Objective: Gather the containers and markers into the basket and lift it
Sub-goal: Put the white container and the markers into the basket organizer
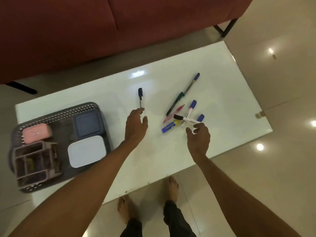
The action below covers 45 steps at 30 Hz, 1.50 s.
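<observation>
A grey mesh basket (56, 115) sits at the table's left end. It holds a pink container (36, 133), a blue container (88, 124), a white container (86, 151) and a grey divided organiser (34, 161). My left hand (136, 127) pinches the white end of a dark-capped marker (140, 100) at mid-table. My right hand (198, 135) pinches a black-capped white marker (184, 118) just above a loose pile of several markers and pens (181, 106), among them a blue-capped marker (192, 106), a green pen (177, 100) and a pink pen (174, 112).
The white glossy table (222, 93) stands in front of a dark red sofa (102, 31). Shiny floor tiles surround it. My bare feet (172, 187) stand at the table's near edge. A black sofa leg (225, 29) is at the far right.
</observation>
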Motion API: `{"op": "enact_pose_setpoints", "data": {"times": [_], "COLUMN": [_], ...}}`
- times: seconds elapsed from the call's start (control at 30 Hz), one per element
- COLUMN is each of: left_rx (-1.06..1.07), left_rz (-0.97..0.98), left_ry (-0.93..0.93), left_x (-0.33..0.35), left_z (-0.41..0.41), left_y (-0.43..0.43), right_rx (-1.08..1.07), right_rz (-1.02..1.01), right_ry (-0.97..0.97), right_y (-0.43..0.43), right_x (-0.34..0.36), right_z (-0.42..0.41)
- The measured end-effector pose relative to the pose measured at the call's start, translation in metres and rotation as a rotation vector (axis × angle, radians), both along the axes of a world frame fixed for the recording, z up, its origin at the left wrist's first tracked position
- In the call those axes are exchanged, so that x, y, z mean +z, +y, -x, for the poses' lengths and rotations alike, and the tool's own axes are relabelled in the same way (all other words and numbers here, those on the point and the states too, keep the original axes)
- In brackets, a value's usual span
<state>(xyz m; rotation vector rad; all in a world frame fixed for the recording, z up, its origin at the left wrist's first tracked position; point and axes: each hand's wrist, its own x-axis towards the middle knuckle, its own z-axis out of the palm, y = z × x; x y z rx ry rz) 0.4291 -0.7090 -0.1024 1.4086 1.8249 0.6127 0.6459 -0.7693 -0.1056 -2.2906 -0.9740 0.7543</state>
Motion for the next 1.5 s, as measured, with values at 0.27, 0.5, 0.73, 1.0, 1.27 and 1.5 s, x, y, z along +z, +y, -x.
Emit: {"op": "enact_pose_setpoints", "data": {"times": [0.27,0.5,0.73,1.0,1.27,1.5], "left_rx": [0.087,0.201,0.248,0.249,0.384,0.723], "left_rz": [0.006,0.115,0.111,0.023,-0.13,-0.174], "left_ry": [0.238,0.338,0.278,0.107,-0.201,-0.23], "left_x": [-0.034,-0.05,-0.046,0.01,0.087,0.108], "left_z": [-0.019,-0.029,-0.026,-0.015,0.057,0.182], "left_y": [0.046,0.073,0.079,0.049,-0.038,-0.155], "right_rx": [0.365,0.64,0.659,0.651,0.641,0.782], "right_rz": [-0.034,-0.006,-0.047,-0.073,-0.208,-0.248], "right_ry": [-0.312,-0.598,-0.462,-0.409,-0.126,0.111], "right_y": [0.023,0.051,0.065,0.061,0.027,-0.02], "right_x": [-0.023,-0.039,-0.032,0.019,0.078,0.097], "right_z": [-0.028,-0.035,-0.028,-0.003,0.092,0.239]}}
